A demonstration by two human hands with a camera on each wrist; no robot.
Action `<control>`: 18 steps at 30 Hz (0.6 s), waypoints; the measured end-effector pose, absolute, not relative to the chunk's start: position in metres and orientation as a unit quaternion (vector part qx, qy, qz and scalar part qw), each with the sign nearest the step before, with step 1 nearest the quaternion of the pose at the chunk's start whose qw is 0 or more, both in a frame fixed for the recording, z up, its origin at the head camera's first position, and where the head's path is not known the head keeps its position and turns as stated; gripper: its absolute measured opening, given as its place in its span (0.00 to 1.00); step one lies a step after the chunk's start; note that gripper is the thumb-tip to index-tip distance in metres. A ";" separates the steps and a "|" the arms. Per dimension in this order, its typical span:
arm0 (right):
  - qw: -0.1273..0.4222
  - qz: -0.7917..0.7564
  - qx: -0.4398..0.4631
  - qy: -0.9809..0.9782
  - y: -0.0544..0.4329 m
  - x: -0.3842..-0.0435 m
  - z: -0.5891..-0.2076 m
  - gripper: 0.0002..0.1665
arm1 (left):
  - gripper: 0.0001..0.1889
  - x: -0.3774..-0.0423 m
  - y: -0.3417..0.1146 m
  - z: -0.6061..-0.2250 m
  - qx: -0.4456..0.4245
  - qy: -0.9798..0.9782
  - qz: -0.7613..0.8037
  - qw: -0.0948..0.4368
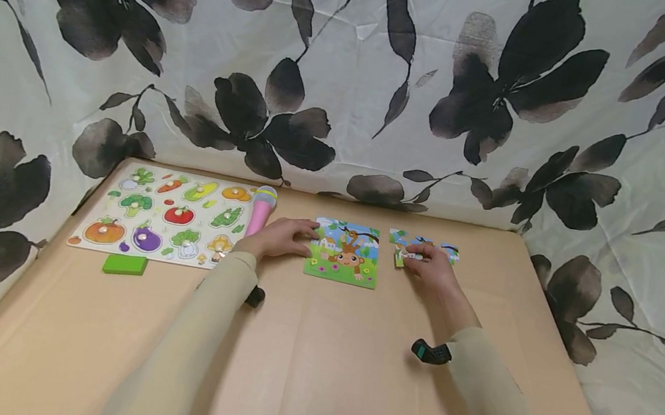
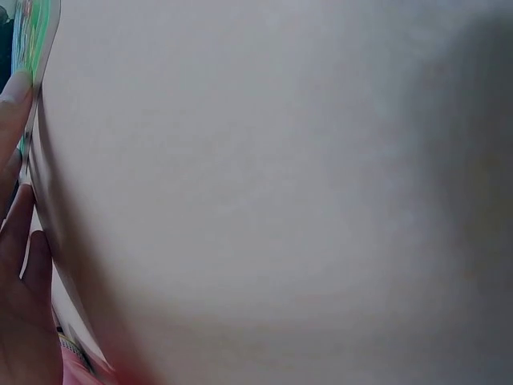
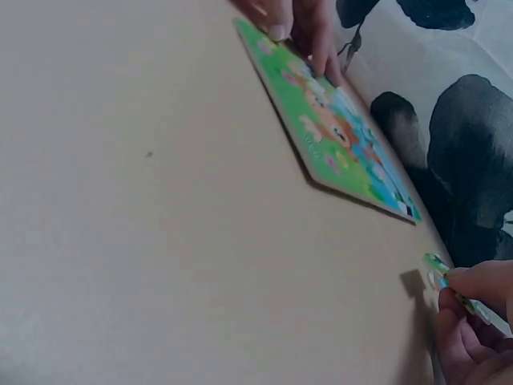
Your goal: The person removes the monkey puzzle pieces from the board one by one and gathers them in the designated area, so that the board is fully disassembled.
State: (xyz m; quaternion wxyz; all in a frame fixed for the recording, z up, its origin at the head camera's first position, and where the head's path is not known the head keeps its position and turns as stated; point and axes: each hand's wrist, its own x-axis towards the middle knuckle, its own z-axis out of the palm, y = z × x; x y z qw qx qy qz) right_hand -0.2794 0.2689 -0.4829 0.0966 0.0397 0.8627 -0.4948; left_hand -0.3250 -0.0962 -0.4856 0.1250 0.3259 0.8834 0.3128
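A square picture puzzle with a monkey hanging from a branch lies on the table. My left hand touches its left edge, thumb on the near part and the other fingers extended farther up. In the left wrist view only a sliver of the puzzle shows beside the fingers. To the right, my right hand pinches a small jigsaw piece between thumb and fingers, raised above the table, its shadow below. Other jigsaw pieces lie behind that hand, partly covered by it.
On the left lies a white board with vegetable pictures. A pink toy microphone rests at its right edge, partly behind my left hand. A green block sits at the board's near edge. Flowered cloth rises behind the table.
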 end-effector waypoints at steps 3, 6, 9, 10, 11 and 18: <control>0.092 -0.476 0.016 0.875 0.269 -0.277 -0.485 0.20 | 0.24 -0.325 -0.097 -0.486 0.326 0.883 0.314 0.125; 0.071 -0.451 0.001 0.890 0.265 -0.277 -0.487 0.18 | 0.24 -0.326 -0.098 -0.487 0.328 0.883 0.312 0.124; 0.055 -0.416 0.003 0.908 0.260 -0.277 -0.488 0.17 | 0.24 -0.326 -0.098 -0.487 0.328 0.884 0.309 0.125; 0.053 -0.410 0.007 0.910 0.259 -0.277 -0.489 0.16 | 0.24 -0.326 -0.098 -0.487 0.327 0.884 0.309 0.126; 0.053 -0.404 0.012 0.913 0.258 -0.278 -0.489 0.16 | 0.24 -0.325 -0.098 -0.486 0.327 0.884 0.309 0.127; 0.039 -0.380 0.018 0.924 0.252 -0.283 -0.490 0.15 | 0.24 -0.326 -0.097 -0.485 0.326 0.885 0.308 0.126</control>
